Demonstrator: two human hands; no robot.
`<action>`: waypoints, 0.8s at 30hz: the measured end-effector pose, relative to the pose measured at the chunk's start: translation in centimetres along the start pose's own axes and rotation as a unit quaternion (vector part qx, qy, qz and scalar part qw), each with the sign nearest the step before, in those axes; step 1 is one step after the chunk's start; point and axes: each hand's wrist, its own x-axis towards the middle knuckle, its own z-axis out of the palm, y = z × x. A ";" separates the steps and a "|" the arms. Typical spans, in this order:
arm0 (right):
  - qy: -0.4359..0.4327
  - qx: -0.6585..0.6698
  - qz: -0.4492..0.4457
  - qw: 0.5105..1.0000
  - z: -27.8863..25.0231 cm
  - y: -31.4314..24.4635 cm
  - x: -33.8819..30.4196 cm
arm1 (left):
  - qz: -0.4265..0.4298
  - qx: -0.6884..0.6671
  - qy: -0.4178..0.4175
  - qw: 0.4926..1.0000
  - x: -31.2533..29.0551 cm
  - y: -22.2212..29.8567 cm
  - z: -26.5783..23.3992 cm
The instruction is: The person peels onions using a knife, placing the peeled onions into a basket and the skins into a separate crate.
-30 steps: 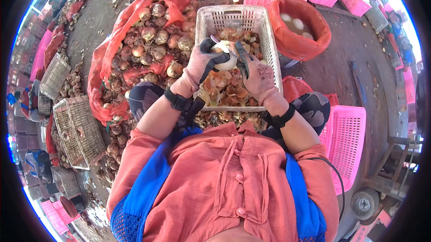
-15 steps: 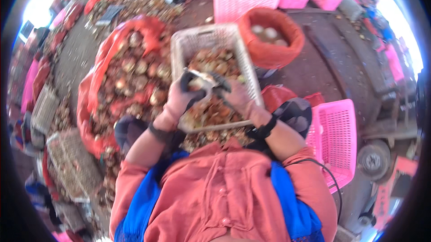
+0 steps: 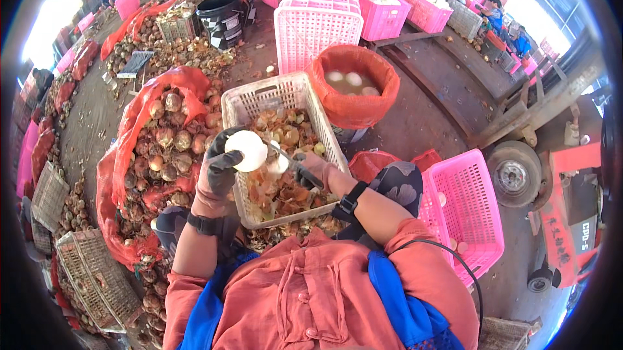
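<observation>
In my gloved left hand (image 3: 217,169) is a peeled white onion (image 3: 247,150), gripped at its left side. My gloved right hand (image 3: 316,169) is closed round the dark handle of a small knife (image 3: 309,179), whose tip side points toward the onion. A whitish scrap (image 3: 280,160) shows beside the blade; whether it is attached cannot be told. Both hands are above a pale plastic basket (image 3: 232,104) with loose brown onion skins (image 3: 285,191) inside. Left of it, a red mesh sack (image 3: 107,191) lies open round unpeeled onions (image 3: 164,137).
Beyond the basket, a bucket lined with red mesh (image 3: 357,108) holds peeled onions (image 3: 354,78) in cloudy liquid. A pink crate (image 3: 477,200) stands by my right knee, and stacked pink crates (image 3: 318,35) rise behind. A wheeled red machine (image 3: 563,233) is at far right. Other people work farther off.
My hands have drawn apart, the left one moving left with the onion, which now shows plainly. The view has shifted, showing more of the far area.
</observation>
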 end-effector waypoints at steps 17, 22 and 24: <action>-0.211 0.374 -0.214 0.877 4.8 -6.0 -5.2 | 0.101 0.138 -0.006 0.985 2.1 -3.1 1.2; -0.096 0.333 -0.260 0.901 5.3 -7.2 -7.2 | -0.058 -0.028 -0.028 0.998 0.6 -3.2 2.7; -0.035 0.282 -0.271 0.920 5.7 -7.1 -7.4 | -0.006 0.027 -0.018 0.999 0.7 -4.7 1.5</action>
